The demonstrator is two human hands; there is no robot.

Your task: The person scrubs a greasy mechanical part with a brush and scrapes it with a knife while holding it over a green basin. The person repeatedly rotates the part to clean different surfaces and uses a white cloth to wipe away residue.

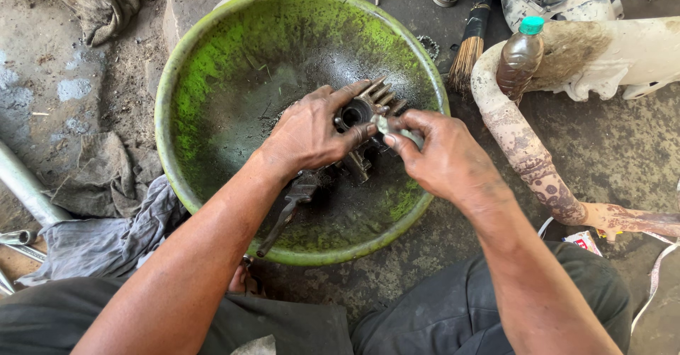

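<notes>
From the head camera, looking straight down, a person crouches over a big green basin (pixel 212 72) on the grimy floor, its inside blackened with oily grime towards the middle. Both hands meet over the basin's centre, a little towards its right rim. The left hand (pixel 308 132) is wrapped around a finned metal engine part (pixel 363 107), fingers curled close over its near side, the thumb lying along the top beside the part's round bore; the fins stick out past the fingertips towards the far rim. The right hand (pixel 443 158) has its fingers drawn together, thumb and forefinger pinching a small pale metal piece (pixel 400 132) which touches the finned part's right side. What the piece is I cannot tell. A dark lever-like tool (pixel 287 213) lies in the basin near the near rim, under the left wrist.

Outside the basin, beyond its right rim, a brown bottle with a green cap (pixel 520 54) stands against a rusty bent exhaust pipe (pixel 524 153); a straw brush (pixel 471 40) lies just past the far right rim. Grey rags (pixel 106 235) lie by the left rim
</notes>
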